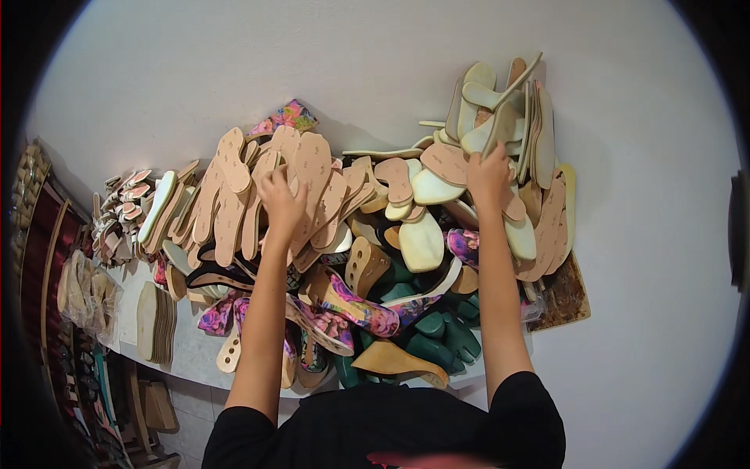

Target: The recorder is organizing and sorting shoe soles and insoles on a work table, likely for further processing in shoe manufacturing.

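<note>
A large heap of shoe insoles and wedge soles spreads before me. My left hand point(283, 202) lies among the tan insoles point(312, 160) left of the middle, its fingers curled round the edge of one; the fingertips are partly hidden. On the right, my right hand point(488, 173) is closed on the lower end of a cream insole point(504, 121) that stands tilted in the upper right pile. Between my forearms lie wooden wedge heels point(366, 266), flowered wedge sandals point(363, 305) and dark green shoe lasts point(437, 340).
A stack of insoles point(156, 322) rests at the table's left edge, near a clear plastic bag point(87, 293). Small strap pieces point(129, 207) are heaped at far left. A stained brown board point(569, 293) sits at right. Shelves point(86, 383) with footwear stand lower left; a wall point(375, 62) rises behind.
</note>
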A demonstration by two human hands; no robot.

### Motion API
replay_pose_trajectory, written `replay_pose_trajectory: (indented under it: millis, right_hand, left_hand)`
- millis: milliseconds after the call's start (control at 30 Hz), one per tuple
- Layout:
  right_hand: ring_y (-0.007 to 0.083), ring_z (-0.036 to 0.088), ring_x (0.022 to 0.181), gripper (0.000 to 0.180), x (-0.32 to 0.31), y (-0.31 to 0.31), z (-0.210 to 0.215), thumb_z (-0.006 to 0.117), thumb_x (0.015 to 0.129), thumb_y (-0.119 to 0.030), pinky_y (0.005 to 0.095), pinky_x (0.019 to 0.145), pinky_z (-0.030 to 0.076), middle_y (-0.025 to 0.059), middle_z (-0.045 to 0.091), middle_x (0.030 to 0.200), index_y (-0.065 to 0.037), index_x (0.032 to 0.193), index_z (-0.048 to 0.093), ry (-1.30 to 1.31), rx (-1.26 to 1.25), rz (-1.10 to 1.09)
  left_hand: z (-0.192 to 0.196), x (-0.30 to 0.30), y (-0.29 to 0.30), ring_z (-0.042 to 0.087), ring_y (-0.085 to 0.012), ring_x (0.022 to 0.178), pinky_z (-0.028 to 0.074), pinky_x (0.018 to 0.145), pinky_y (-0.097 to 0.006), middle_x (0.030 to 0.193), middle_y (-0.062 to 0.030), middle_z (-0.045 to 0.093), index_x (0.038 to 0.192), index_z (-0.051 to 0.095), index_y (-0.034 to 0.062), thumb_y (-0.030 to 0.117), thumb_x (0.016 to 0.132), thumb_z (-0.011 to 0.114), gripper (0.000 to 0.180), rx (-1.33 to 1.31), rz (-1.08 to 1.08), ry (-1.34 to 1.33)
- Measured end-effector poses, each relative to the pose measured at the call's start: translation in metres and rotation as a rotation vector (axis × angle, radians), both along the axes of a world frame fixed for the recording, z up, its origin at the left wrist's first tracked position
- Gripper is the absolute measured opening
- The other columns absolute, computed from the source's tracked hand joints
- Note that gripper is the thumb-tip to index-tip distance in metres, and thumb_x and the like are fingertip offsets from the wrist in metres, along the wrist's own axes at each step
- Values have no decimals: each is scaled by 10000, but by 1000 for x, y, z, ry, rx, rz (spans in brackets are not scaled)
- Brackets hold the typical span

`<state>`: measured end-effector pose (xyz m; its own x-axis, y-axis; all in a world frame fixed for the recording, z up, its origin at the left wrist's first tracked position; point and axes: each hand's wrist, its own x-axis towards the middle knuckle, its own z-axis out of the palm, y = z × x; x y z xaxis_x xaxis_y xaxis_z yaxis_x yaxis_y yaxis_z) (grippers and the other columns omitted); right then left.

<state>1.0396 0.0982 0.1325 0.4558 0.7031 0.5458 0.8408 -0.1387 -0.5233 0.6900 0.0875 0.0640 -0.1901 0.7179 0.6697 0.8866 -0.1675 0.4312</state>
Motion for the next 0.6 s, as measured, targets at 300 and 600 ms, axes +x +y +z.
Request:
replay_pose_trajectory:
  millis: [300, 600]
  right_hand:
    - [151, 547, 886, 338, -53, -67, -49, 423, 854, -108, 276, 793, 446, 117, 547, 1008, 45, 1155, 414, 1256, 410, 932]
    - [290, 516, 853, 234, -37, -46, -28, 590, 738, -115, 361, 744, 408, 136, 540, 905, -25, 948, 544, 362, 325, 566]
  left_hand:
    - [60, 128, -26, 539, -114, 882, 451, 722, -259, 955, -67, 582, 1020, 536, 14, 218, 868, 524, 255, -592, -988, -956]
    - [38, 121, -19, 599, -163, 780, 496, 673, -285, 1005, -101, 571, 1167, 375, 14, 50, 845, 477, 340, -316, -994, -1070]
